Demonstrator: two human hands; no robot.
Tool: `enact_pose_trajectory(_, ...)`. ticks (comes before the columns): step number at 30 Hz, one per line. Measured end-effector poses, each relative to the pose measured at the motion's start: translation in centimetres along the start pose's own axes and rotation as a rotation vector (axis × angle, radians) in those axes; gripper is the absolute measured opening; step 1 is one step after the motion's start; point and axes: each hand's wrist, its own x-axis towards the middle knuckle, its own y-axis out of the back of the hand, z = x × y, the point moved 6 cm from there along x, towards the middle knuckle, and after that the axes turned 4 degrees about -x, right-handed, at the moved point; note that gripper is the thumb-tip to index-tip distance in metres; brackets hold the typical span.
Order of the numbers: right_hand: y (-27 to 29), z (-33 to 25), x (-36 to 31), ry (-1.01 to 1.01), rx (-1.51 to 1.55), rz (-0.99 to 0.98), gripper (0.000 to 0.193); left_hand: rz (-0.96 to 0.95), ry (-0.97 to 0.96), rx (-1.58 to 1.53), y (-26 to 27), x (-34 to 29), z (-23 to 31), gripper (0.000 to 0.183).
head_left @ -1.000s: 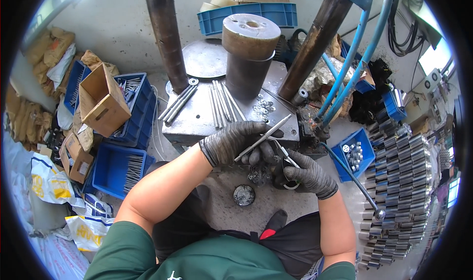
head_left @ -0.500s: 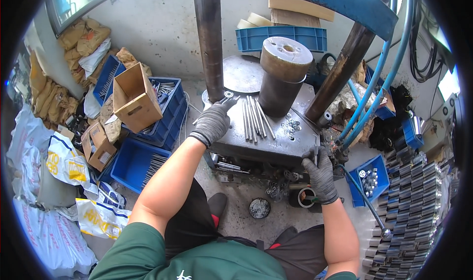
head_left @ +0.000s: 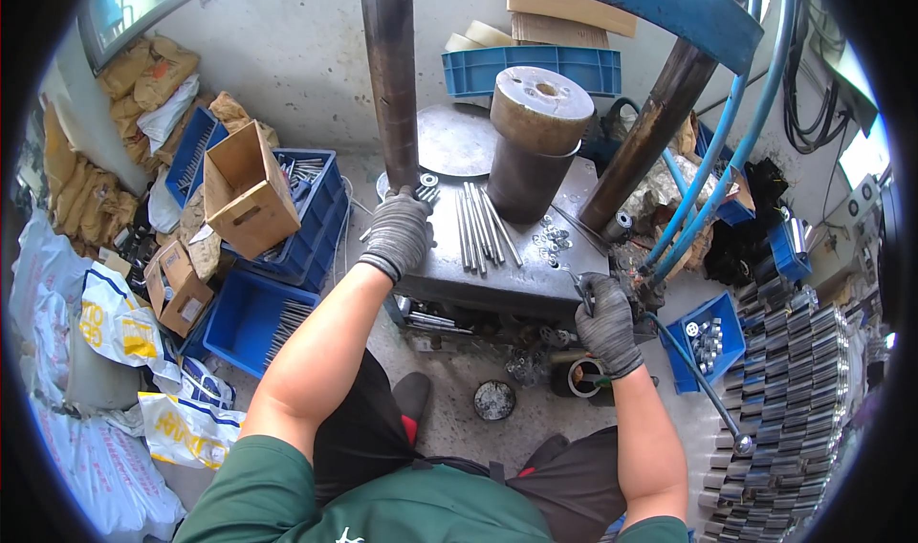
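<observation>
My left hand (head_left: pixel 397 232), in a grey striped glove, is closed at the left edge of the metal press table (head_left: pixel 535 289), beside the dark left post. Small metal pieces (head_left: pixel 427 187), one ring-shaped, show just beyond its fingertips; what its fingers hold is hidden. My gloved right hand (head_left: pixel 609 323) grips a slim pointed metal tool (head_left: pixel 581 291) at the table's front right edge. The tool's tip points up and left, toward a loose cluster of small metal rings or nuts (head_left: pixel 552 237). Several steel rods (head_left: pixel 483 228) lie side by side between my hands.
Behind the rods stands a thick steel cylinder (head_left: pixel 535 141). Blue hoses (head_left: pixel 712 199) run down at the right, above a blue bin of metal parts (head_left: pixel 708 342). Stacked metal pieces (head_left: pixel 784 400) fill the far right. Blue crates (head_left: pixel 320 218) and a cardboard box (head_left: pixel 251 189) stand left.
My right hand has turned, and its tool now leans left toward the small rings. My left hand has shifted slightly toward the left post. The whole view has moved a little.
</observation>
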Motion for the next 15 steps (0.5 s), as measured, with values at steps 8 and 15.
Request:
enact_pose_trajectory(8, -2.1, 0.2, 0.6, 0.041, -0.175, -0.210, 0.044, -0.194, 0.056, -0.437, -1.7, 0.2, 2.5, 0.045)
enact_pose_trajectory(15, -3.6, -1.1, 1.0, 0.114, -0.459, -0.350, 0.043, -0.206, 0.056, -0.421, -1.7, 0.7, 2.0, 0.052)
